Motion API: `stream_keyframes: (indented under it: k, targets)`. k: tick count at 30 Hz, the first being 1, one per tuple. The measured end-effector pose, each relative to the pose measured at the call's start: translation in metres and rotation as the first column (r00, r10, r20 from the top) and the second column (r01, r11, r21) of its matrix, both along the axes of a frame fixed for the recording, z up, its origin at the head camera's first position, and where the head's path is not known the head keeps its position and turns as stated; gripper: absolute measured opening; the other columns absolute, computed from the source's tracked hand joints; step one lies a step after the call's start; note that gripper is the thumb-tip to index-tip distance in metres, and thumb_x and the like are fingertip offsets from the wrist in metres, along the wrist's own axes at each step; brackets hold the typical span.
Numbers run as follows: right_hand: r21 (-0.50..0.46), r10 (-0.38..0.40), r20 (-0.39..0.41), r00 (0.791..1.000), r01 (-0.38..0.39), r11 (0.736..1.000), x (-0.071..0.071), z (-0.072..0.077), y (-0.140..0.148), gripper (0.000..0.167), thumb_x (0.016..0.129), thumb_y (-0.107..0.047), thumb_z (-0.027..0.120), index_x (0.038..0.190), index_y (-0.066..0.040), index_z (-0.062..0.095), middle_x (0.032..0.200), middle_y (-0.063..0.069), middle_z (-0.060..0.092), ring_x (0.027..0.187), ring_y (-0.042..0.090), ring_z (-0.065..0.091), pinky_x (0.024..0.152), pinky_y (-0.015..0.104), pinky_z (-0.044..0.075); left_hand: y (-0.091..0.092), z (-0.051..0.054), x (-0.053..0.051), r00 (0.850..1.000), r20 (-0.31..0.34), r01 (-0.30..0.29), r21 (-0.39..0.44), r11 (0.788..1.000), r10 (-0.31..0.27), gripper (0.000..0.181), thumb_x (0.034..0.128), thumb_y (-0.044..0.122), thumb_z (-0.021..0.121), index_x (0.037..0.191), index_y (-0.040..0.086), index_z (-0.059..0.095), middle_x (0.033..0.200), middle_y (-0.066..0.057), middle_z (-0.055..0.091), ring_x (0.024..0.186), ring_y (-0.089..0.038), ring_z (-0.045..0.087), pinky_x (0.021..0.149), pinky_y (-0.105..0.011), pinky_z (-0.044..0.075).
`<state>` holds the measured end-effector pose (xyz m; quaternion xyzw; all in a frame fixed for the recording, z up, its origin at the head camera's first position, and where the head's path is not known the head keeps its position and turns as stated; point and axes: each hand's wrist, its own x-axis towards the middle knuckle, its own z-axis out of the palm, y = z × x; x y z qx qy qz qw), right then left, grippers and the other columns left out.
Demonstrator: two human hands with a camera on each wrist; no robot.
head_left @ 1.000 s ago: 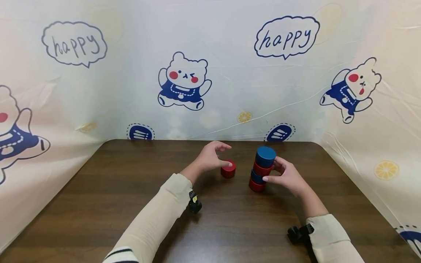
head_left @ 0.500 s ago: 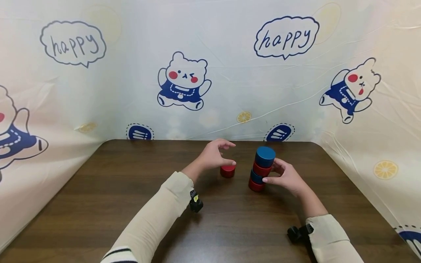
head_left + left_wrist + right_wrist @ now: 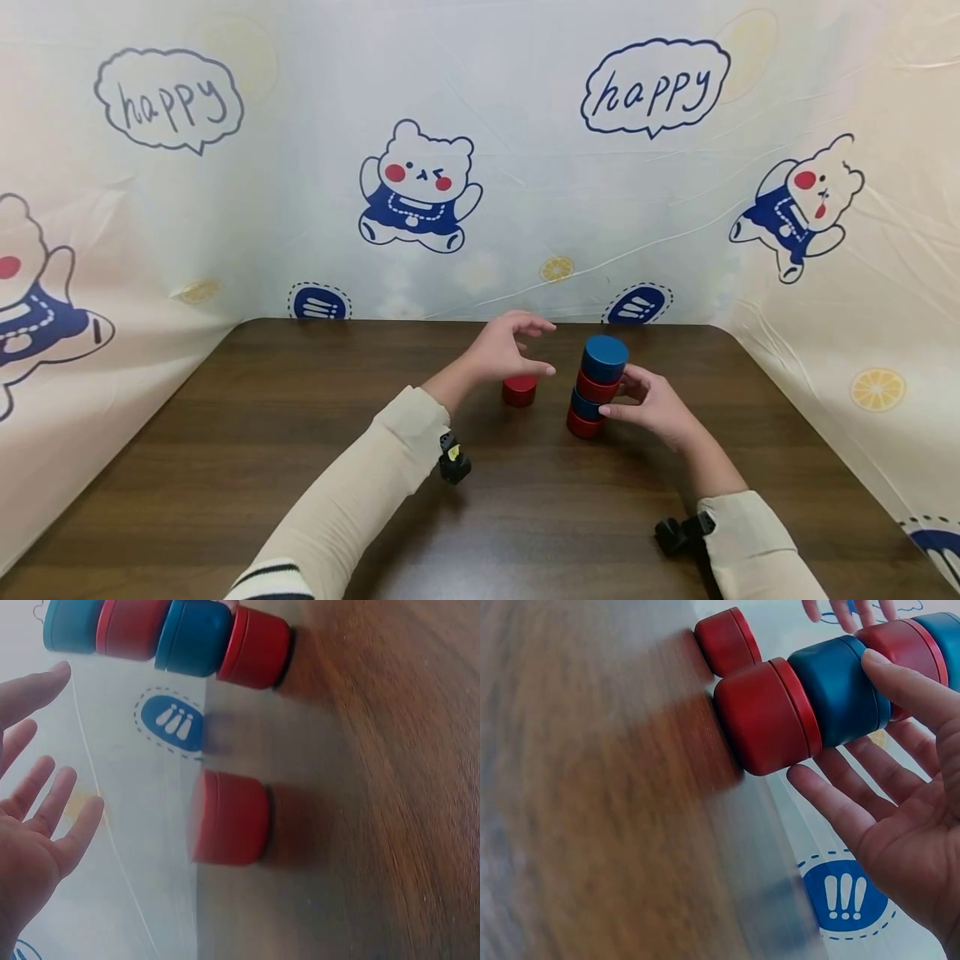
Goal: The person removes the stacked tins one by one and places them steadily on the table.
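Observation:
Several small round tins with lids, blue and red by turns, stand in an upright stack on the table, red at the bottom and blue on top. My right hand holds the stack from the right, its thumb against the lower blue tin and its fingers on the far side. A single red tin stands left of the stack. Above and beyond that tin is my left hand, thumb and fingers spread with nothing between them, its fingertips pointing at the stack but apart from it.
The dark wooden table reaches back to a pale cloth printed with bears, which also hangs on both sides. A small black camera sits on the left wrist, another camera on the right.
My left hand has left the single red tin and moved right and slightly up, towards the stack. The right hand and the stack have stayed in place.

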<state>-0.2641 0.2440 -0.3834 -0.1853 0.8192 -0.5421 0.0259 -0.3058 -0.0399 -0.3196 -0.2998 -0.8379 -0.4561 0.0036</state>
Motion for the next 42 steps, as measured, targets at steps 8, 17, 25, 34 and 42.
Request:
stream_keyframes:
  k: [8, 17, 25, 34, 42]
  targets:
    - [-0.003, 0.003, 0.005, 1.000, -0.003, 1.000, 0.000, 0.000, 0.000, 0.059, 0.084, -0.015, 0.078, 0.136, -0.003, 0.052, 0.126, 0.017, 0.061, 0.112, 0.033, 0.057, 0.097, 0.049, 0.046, 0.007, 0.004, 0.006, 0.999, 0.010, 0.039, 0.049, 0.998, -0.039, 0.052, 0.0760, 0.021, 0.085, 0.124, 0.014, 0.065, 0.128, -0.003, 0.057, 0.113, -0.017, 0.056, 0.093, -0.041, 0.052]
    - [-0.004, 0.007, 0.010, 1.000, -0.007, 1.000, 0.000, 0.000, 0.001, 0.059, 0.084, -0.015, 0.077, 0.136, -0.003, 0.051, 0.126, 0.018, 0.061, 0.113, 0.034, 0.057, 0.097, 0.052, 0.046, 0.015, 0.007, 0.011, 0.996, 0.024, 0.078, 0.088, 0.993, -0.080, 0.053, 0.0772, 0.022, 0.084, 0.126, 0.013, 0.063, 0.129, -0.007, 0.058, 0.114, -0.018, 0.058, 0.094, -0.043, 0.051]
    - [-0.004, 0.006, 0.012, 1.000, -0.006, 1.000, -0.001, -0.001, 0.001, 0.060, 0.084, -0.016, 0.078, 0.137, -0.004, 0.051, 0.126, 0.017, 0.061, 0.113, 0.034, 0.057, 0.098, 0.054, 0.045, 0.026, 0.008, 0.017, 0.995, 0.014, 0.098, 0.113, 0.989, -0.100, 0.052, 0.0778, 0.018, 0.084, 0.125, 0.012, 0.064, 0.126, -0.004, 0.060, 0.110, -0.015, 0.060, 0.092, -0.042, 0.052]
    - [-0.011, 0.014, 0.010, 1.000, -0.014, 1.000, -0.001, -0.002, 0.001, 0.060, 0.084, -0.016, 0.078, 0.137, -0.004, 0.051, 0.127, 0.017, 0.061, 0.114, 0.035, 0.057, 0.098, 0.055, 0.045, 0.037, 0.008, 0.023, 0.995, -0.010, 0.099, 0.112, 0.989, -0.099, 0.054, 0.0783, 0.022, 0.083, 0.127, 0.010, 0.062, 0.126, -0.003, 0.062, 0.109, -0.014, 0.060, 0.089, -0.034, 0.054]
    - [-0.015, 0.021, 0.008, 1.000, -0.021, 1.000, -0.001, -0.002, 0.002, 0.060, 0.084, -0.015, 0.077, 0.137, -0.004, 0.051, 0.128, 0.018, 0.060, 0.115, 0.035, 0.056, 0.098, 0.055, 0.045, 0.049, 0.007, 0.025, 0.997, -0.042, 0.072, 0.085, 0.994, -0.068, 0.055, 0.0775, 0.027, 0.084, 0.127, 0.014, 0.063, 0.125, -0.001, 0.062, 0.107, -0.013, 0.061, 0.086, -0.027, 0.054]
